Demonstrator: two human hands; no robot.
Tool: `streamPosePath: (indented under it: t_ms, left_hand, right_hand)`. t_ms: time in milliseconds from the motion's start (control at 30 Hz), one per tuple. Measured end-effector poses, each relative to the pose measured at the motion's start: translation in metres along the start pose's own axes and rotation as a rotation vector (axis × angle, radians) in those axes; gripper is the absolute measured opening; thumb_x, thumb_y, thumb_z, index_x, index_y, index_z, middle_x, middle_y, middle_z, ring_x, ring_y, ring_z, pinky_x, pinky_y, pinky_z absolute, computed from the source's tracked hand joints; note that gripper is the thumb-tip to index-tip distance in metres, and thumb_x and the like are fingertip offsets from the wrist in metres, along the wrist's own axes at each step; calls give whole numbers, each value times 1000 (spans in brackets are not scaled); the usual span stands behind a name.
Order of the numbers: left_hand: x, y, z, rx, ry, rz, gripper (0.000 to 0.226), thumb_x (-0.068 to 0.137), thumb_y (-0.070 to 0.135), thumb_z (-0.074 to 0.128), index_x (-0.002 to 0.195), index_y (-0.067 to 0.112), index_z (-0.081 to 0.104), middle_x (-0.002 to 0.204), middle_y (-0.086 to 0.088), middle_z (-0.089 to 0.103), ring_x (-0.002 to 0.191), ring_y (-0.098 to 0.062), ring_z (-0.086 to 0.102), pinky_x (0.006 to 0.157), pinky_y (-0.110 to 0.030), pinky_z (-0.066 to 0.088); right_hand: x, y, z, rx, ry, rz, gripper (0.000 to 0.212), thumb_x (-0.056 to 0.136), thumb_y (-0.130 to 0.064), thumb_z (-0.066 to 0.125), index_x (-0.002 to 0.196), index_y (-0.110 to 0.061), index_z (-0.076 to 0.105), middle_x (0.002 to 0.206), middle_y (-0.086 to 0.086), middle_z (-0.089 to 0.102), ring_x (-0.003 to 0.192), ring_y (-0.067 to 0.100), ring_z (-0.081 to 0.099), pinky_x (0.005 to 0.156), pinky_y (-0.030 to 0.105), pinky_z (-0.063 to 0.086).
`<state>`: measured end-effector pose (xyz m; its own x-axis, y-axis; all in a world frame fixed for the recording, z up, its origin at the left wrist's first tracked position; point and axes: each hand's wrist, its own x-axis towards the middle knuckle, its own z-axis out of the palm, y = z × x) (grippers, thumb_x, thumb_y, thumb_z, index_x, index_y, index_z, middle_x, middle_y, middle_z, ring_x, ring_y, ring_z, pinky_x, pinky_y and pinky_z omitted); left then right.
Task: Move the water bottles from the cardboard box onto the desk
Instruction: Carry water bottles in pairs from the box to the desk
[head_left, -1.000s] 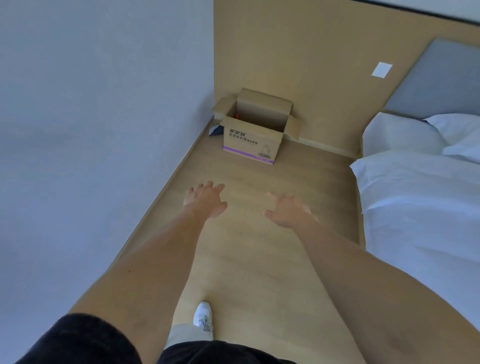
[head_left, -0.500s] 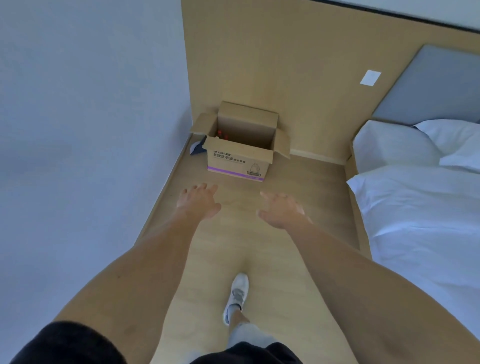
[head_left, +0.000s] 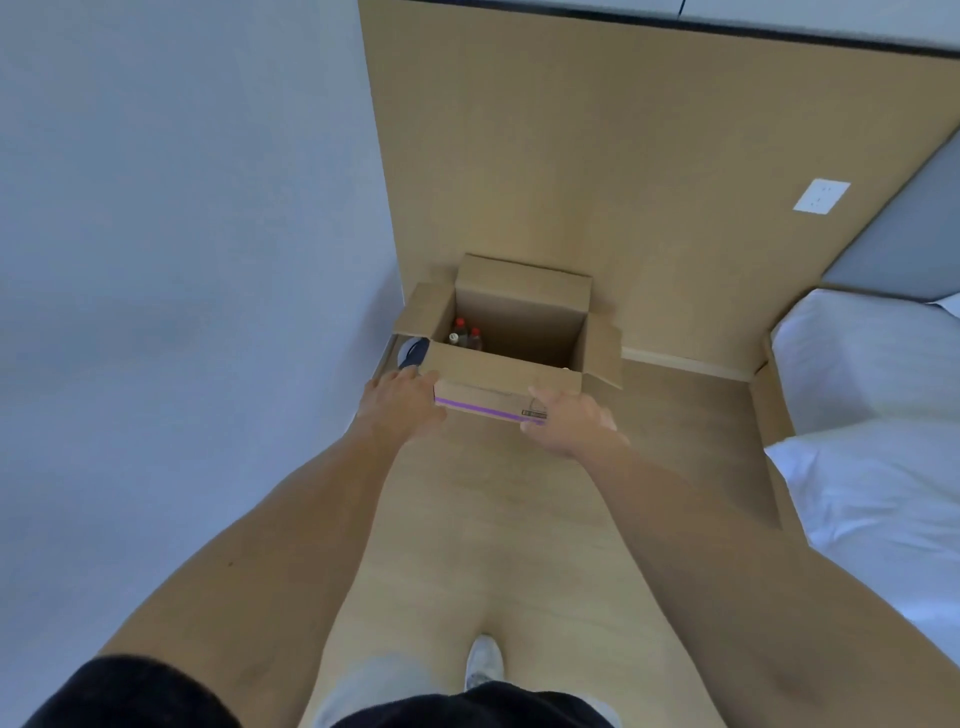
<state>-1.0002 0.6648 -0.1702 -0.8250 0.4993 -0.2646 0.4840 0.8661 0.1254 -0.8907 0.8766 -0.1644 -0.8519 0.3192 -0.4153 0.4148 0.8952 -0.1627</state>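
An open cardboard box (head_left: 498, 371) with a purple stripe stands on the wooden floor against the wood-panelled wall, in the corner. Inside, at its left side, stand water bottles (head_left: 466, 335) with red caps; only their tops show. My left hand (head_left: 402, 397) reaches out with relaxed fingers at the box's front left corner. My right hand (head_left: 566, 423) is stretched out in front of the box's front right side, fingers loose. Neither hand holds anything. Whether the hands touch the box is unclear. No desk is in view.
A grey wall runs along the left. A bed (head_left: 872, 415) with white sheets and a pillow fills the right side. A dark object (head_left: 413, 351) lies on the floor between box and wall. A white socket plate (head_left: 821, 196) sits on the panel. My white shoe (head_left: 484, 657) shows below.
I have walked closer to the box, which now looks larger. Both hands have moved forward from open floor to the box's front face. The bottles inside show more clearly.
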Motion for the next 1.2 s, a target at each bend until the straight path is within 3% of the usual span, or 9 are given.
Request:
streamPosePath:
  t_ms: [167,333,733,1033,1200]
  left_hand:
    - [72,-3,-16,16,-41,-2,50,93,42,50,140,26,44,135,-4,51,124,-29,49,103,-43,38]
    - [158,-4,-24,-9,-53,47,62,92,43,50,150,30,36,146,-4,47,133,-31,43,107,-46,35]
    - [383,-5,-52,26,-127,262,61,98,52,44,155,32,29,157,-3,37,138,-31,41,111,-49,36]
    - [482,13,-54,63,-217,366,62,101,51,45,157,31,26,161,-6,32,144,-33,36,116,-52,31]
    - [535,14,-48,43,-238,333,61,100,50,47,155,31,29,158,-5,38,142,-32,39,115,-53,35]
  right_hand:
    - [66,0,-27,32,-17,21,64,94,-53,50,153,-38,29,155,9,38,141,32,38,109,48,37]
    - [130,5,-47,10,-21,74,60,93,-49,45,149,-36,30,138,9,48,126,35,47,95,46,39]
    - [290,7,-110,72,-16,231,64,97,-54,46,155,-35,23,144,9,46,132,32,44,105,47,41]
    - [369,25,-125,132,-66,309,65,98,-54,46,155,-36,21,146,9,44,132,34,43,103,48,42]
    - [419,47,-127,139,-91,281,65,98,-54,47,155,-35,23,147,9,44,131,33,45,104,46,41]
